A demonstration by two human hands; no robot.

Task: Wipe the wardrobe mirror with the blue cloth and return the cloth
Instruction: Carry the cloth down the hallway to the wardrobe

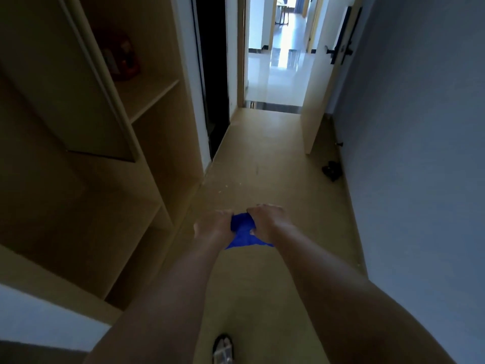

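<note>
A blue cloth (242,231) hangs bunched between both hands, out in front of me above the floor. My left hand (214,225) grips its left side and my right hand (266,220) grips its right side, fingers curled into the fabric. A tall framed panel (78,82) on the wooden wardrobe at the left may be the mirror; it looks dim and I cannot tell for sure.
The wardrobe's open shelves (147,95) line the left side, with a red object (123,57) on an upper shelf. A grey wall (420,127) runs along the right. An open door (322,82) leads to a bright hallway ahead. A dark item (332,170) lies by the wall.
</note>
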